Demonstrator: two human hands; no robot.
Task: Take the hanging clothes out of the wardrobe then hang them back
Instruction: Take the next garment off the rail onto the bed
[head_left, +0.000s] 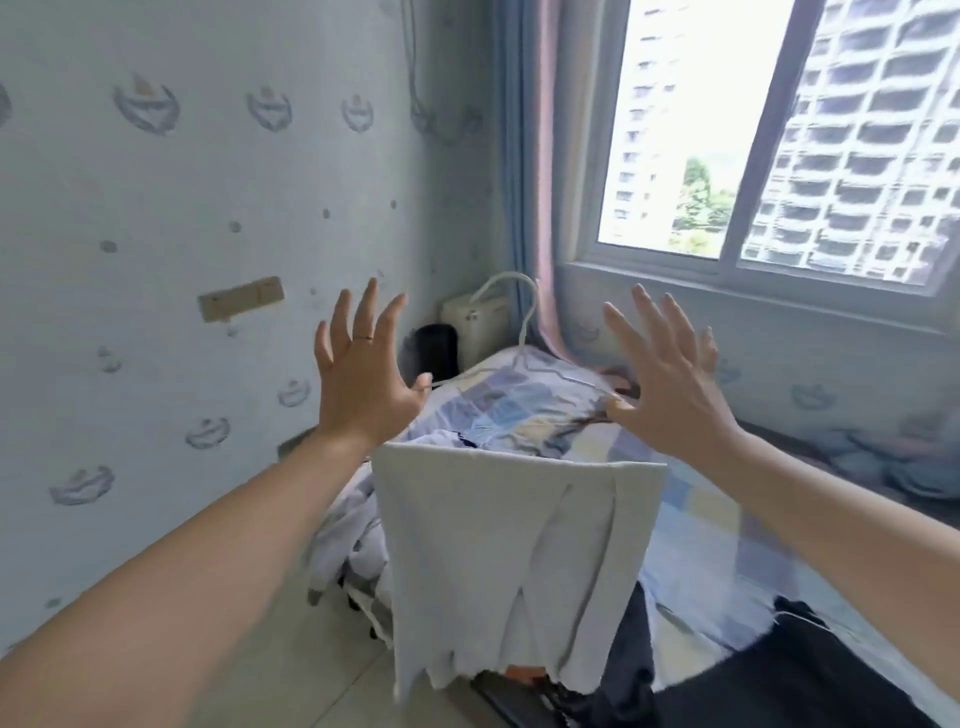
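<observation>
Two hands are up in front of you, well apart, with all fingers spread wide and straight. Your left hand (363, 379) has a thin ring (363, 339) on one finger. Your right hand (670, 389) is at about the same height. Neither hand grips anything.

Between them is a white hanger (524, 312) with its hook pointing up. A grey cloth (514, 530) is draped over it and hangs down with a ragged bottom edge. Each thumb tip is right at one end of the hanger, but you cannot tell if they touch it.

Behind the cloth is a bed (691, 519) with a cover of little colored squares. Some dark clothes (810, 670) lie on the bed near you. A curtain (540, 182) hangs beside the window (727, 262).
</observation>
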